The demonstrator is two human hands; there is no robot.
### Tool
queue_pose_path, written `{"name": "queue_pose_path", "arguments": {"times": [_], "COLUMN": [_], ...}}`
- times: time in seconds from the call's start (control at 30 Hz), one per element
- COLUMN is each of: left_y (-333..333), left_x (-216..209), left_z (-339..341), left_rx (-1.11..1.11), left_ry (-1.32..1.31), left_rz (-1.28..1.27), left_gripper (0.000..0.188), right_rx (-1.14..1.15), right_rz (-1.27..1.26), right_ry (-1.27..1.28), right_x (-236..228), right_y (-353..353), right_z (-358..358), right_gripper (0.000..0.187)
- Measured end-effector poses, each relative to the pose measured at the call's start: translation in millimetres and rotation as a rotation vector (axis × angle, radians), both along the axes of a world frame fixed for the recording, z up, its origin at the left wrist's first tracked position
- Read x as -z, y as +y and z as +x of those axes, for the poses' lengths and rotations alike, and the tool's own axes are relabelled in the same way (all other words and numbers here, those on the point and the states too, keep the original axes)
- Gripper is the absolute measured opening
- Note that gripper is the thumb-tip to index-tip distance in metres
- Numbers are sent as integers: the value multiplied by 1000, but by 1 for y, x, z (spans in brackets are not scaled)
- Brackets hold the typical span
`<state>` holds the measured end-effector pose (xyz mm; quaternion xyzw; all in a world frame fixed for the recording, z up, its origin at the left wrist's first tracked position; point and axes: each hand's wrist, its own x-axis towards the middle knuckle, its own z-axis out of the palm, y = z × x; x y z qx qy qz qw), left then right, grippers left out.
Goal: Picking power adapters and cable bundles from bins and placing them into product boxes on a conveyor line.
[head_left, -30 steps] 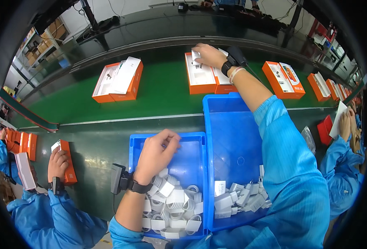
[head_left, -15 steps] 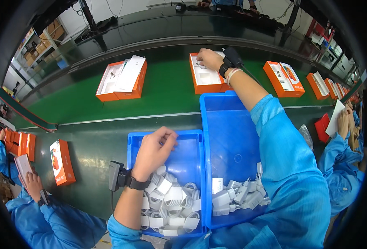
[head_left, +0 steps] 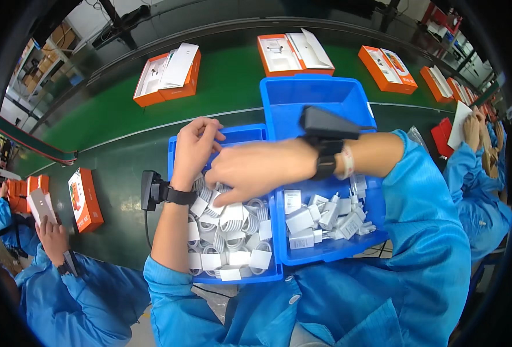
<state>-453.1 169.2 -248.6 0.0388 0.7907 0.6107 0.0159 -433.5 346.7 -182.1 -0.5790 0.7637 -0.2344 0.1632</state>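
My left hand hovers over the far left part of a blue bin. Its fingers are loosely bent, thumb apart, and nothing shows in them. Coiled white cables with paper wraps fill the near part of this bin. Across it reaches my right hand, smeared by motion, its fingertips over the cables; its grip is unclear. My right forearm passes above a second blue bin, which holds white charger plugs. Beyond it stands an opened orange-and-white box with small parts and a raised white flap.
More opened orange boxes stand on the green belt. An orange box lies on the table at left. Co-workers in blue sleeves handle items on both sides.
My right hand has left the middle orange box and swung back and left over the cable bin. The view has tilted, so bins and boxes sit higher in the picture.
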Motion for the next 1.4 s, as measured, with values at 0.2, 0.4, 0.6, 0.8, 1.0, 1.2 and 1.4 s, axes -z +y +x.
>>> {"name": "queue_pose_path", "arguments": {"times": [0.2,0.4,0.6,0.8,1.0,1.2,1.4], "left_y": [1,-2,-6,17,14,19,17], "left_x": [2,2,-14,-28,-12,-10,-10], "left_z": [-1,6,5,20,11,10,12], "left_rx": [36,19,64,306,217,228,228], "left_ry": [15,-2,-62,-332,-237,-158,-137], "left_rz": [-56,-5,261,768,826,576,486], "left_gripper": [25,27,53,61,51,52,54], "right_rx": [274,280,165,363,490,571,506], "right_rz": [-33,-154,-521,-590,-583,-524,-476], "right_ry": [-16,121,162,345,372,321,524], "right_x": [39,39,20,29,36,33,25], "right_y": [-24,-21,14,27,21,28,34], "right_z": [37,26,-18,-35,-28,-30,-40], "right_gripper": [42,34,61,56,38,36,35]}}
